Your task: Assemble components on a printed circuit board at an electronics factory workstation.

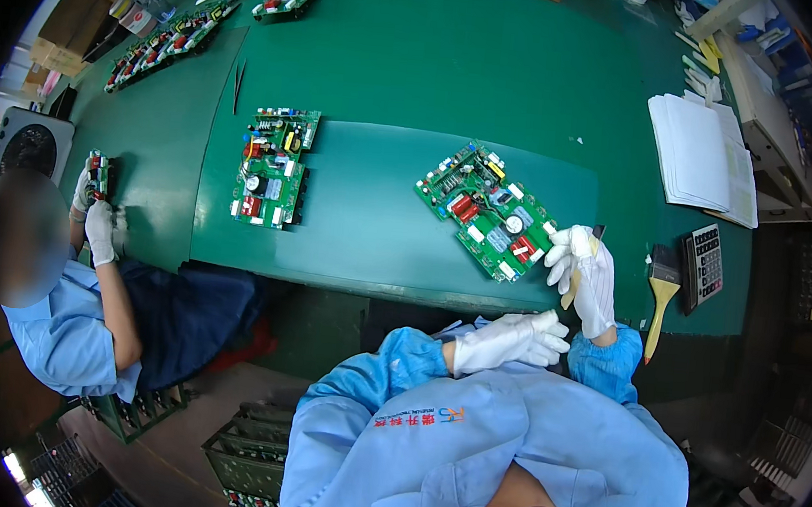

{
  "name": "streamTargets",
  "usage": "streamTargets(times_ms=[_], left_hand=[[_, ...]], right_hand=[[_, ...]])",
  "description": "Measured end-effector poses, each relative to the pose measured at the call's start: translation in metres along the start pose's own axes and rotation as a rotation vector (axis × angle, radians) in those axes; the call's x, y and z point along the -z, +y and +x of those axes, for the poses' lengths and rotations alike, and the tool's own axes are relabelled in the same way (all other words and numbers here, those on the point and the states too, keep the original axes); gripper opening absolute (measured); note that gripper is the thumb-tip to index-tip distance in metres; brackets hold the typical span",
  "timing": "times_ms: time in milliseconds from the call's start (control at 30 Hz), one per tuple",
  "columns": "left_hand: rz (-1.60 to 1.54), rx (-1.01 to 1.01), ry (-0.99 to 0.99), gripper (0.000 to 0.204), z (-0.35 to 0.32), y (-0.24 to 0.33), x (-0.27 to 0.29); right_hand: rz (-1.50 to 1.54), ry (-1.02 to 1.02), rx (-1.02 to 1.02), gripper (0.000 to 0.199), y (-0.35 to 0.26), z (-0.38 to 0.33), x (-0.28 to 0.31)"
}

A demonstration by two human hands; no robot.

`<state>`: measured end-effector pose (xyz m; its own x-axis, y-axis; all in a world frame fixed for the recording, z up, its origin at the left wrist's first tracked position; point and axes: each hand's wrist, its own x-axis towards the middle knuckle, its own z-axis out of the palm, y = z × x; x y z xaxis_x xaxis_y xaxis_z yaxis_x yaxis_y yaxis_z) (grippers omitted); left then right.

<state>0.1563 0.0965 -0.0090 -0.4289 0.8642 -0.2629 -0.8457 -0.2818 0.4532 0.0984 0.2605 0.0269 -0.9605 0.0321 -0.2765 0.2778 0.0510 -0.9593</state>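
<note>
At far left, a co-worker [75,336] holds a small board [98,178] in gloved hands, turned so steeply that its parts are hard to make out. A row of boards [166,49] beyond overlaps too tightly to count. One populated circuit board [272,179] lies near the table's front edge; to its right a tilted green board [487,212] lies flat before the wearer. The gloved left hand [512,341] rests near the body, fingers loosely extended — nothing visible in it. The gloved right hand [585,277] is half-curled around what seems a narrow tan tool [572,290], mostly hidden by the glove; its fingertips reach the tilted green board's right edge — contact cannot be told. Farther right lies a flat brush [663,281], just beside a calculator [704,265].
</note>
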Motion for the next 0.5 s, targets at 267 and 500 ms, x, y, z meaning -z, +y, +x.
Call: streamTargets(times_ms=[267,500], left_hand=[[1.612,-1.003,0.610,0.035,-0.045,0.120,-0.011],[1.949,-0.776,0.570,0.026,-0.038,0.134,0.032]], right_hand=[[-0.201,0.119,0.092,0.044,-0.021,-0.014,-0.001],[-0.391,0.004,0.488,0.030,-0.029,-0.008,-0.032]])
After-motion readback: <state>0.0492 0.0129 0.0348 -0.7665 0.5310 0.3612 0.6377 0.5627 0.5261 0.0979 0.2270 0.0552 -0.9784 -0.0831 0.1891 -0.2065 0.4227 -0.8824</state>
